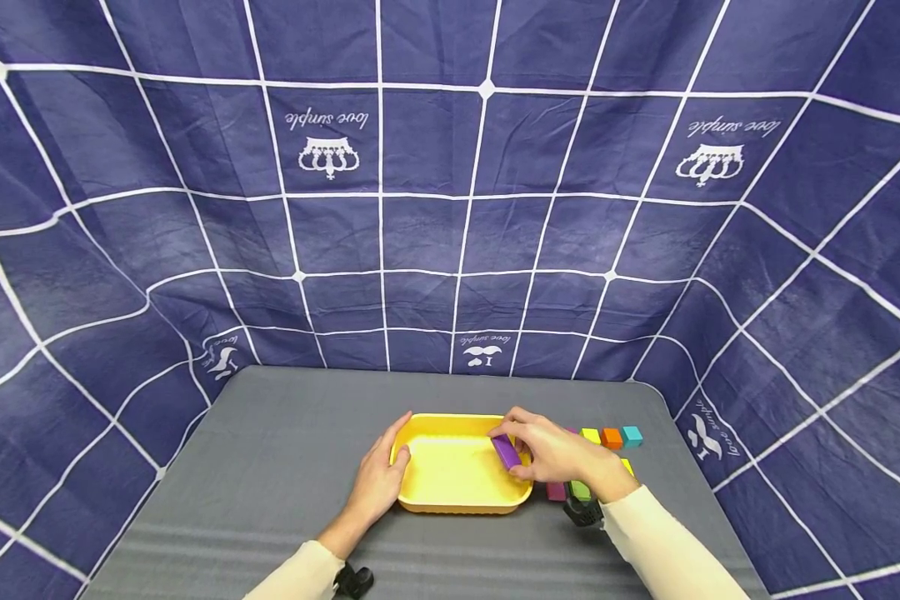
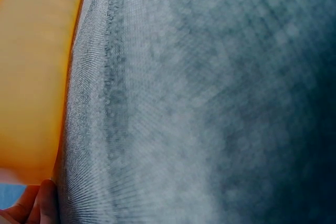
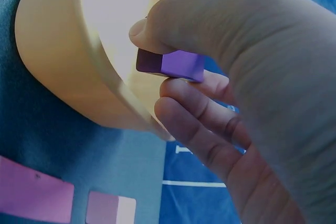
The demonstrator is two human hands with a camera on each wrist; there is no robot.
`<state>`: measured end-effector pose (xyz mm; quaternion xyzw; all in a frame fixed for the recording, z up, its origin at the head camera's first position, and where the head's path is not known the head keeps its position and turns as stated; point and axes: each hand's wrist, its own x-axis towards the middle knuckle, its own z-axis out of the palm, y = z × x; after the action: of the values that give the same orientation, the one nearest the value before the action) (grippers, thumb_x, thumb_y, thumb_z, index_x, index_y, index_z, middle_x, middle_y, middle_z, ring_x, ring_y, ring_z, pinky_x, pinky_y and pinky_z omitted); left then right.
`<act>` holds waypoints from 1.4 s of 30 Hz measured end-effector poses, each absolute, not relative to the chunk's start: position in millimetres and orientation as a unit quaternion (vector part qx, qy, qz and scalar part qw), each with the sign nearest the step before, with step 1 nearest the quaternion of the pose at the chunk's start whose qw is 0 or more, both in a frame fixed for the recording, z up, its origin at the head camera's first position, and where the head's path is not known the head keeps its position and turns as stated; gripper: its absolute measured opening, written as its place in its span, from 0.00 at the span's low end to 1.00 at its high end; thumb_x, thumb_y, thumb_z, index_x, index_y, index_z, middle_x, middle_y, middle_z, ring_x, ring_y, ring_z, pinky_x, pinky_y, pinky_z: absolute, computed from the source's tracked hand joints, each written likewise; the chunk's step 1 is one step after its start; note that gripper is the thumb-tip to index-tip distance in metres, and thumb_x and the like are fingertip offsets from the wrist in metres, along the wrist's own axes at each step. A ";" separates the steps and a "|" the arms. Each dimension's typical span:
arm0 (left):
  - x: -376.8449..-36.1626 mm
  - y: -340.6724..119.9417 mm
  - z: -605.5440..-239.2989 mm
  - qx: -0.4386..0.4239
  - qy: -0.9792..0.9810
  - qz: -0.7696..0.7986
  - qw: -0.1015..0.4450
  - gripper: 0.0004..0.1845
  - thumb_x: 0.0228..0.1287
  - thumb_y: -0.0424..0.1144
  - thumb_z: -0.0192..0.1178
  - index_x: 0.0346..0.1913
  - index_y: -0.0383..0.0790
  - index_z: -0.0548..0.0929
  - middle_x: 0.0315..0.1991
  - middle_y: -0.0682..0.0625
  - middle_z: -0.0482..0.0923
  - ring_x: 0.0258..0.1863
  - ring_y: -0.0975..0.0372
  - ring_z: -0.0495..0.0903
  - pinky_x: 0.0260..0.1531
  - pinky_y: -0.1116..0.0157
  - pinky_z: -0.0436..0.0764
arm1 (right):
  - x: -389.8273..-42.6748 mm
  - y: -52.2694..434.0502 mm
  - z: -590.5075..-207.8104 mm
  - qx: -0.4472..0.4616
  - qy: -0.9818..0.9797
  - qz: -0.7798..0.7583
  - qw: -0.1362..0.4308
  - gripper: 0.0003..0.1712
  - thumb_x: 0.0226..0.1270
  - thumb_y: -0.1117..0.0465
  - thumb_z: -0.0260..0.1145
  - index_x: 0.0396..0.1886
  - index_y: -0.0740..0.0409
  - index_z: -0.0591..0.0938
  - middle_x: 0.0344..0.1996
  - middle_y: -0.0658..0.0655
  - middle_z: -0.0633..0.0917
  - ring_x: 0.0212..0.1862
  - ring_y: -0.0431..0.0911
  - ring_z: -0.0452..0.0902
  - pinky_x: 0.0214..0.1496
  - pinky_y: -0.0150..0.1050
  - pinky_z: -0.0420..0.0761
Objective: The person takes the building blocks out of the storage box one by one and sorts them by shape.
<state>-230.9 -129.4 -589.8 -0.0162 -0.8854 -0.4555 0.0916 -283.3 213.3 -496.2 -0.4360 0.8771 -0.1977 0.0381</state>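
**Purple block held over the right end of a yellow tray**

A purple block is pinched in the right hand, thumb on one face and fingers curled against the other. It is held just above the right end of the yellow tray, inside the rim, with its long axis slanting from the tray's far edge toward its near right corner. The tray's left end is touched by the left hand, fingers fairly straight along the wall, nothing gripped. The tray rests on a grey bench. Just right of the tray, more coloured blocks are laid out, partly hidden by the right hand. Behind the bench a navy cloth with a white grid is hung.
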 end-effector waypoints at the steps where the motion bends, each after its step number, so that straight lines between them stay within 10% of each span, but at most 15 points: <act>1: -231.1 -129.5 -589.9 -0.014 -0.885 -0.457 0.090 0.33 0.88 0.36 0.58 0.89 0.60 0.74 0.83 0.40 0.81 0.82 0.40 0.81 0.79 0.33 0.79 | -283.1 214.9 -495.3 -0.438 0.876 -0.199 0.036 0.32 0.66 0.65 0.85 0.71 0.57 0.89 0.57 0.56 0.84 0.43 0.41 0.83 0.47 0.29 0.86; 42: -230.3 -128.9 -590.8 -0.012 -0.882 -0.461 0.094 0.33 0.88 0.36 0.58 0.89 0.59 0.75 0.82 0.40 0.82 0.80 0.40 0.82 0.78 0.33 0.80 | -258.1 324.0 -498.0 -0.349 0.905 -0.242 -0.011 0.36 0.61 0.69 0.85 0.71 0.62 0.89 0.59 0.54 0.87 0.47 0.36 0.83 0.52 0.40 0.96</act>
<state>-230.3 -128.9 -590.8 -0.0122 -0.8821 -0.4614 0.0942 -258.1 324.0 -498.0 -0.3492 0.9052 -0.2419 -0.0108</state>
